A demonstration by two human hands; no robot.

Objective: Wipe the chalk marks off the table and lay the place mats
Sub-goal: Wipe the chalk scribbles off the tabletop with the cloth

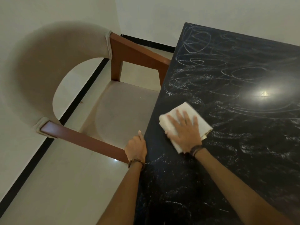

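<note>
The black table fills the right half of the view, covered in white chalk scribbles that are clearest toward the far end and smeared nearer me. A folded white cloth lies on the table near its left edge. My right hand presses flat on the cloth with fingers spread. My left hand grips the table's left edge, fingers curled over it. No place mats are in view.
A chair with wooden arms and a beige padded seat is tucked against the table's left side. Pale tiled floor with a black strip lies to the left. A lamp's glare reflects on the tabletop.
</note>
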